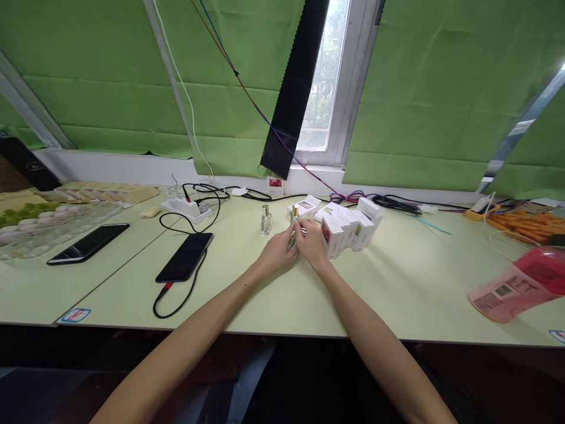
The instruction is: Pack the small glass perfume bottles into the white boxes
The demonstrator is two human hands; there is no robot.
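Note:
My left hand (279,249) is closed around a small clear glass perfume bottle (292,240), which is tilted and partly hidden by the fingers. My right hand (312,238) meets it from the other side, fingers pinched at the bottle's silvery top (303,232). Just behind the hands shows the gold cap of another perfume bottle (295,214), its lower part hidden. A further glass perfume bottle (265,221) stands upright to the left. Beside my right hand, several small white boxes (338,232) stand in a group, with a flat white box (304,206) behind.
A phone (184,258) with a charging cable lies left, near a white power strip (188,209). Farther left are another phone (88,243) and a clear egg-like tray (26,235). A pink bottle (516,285) stands right. Cables (388,202) run along the wall.

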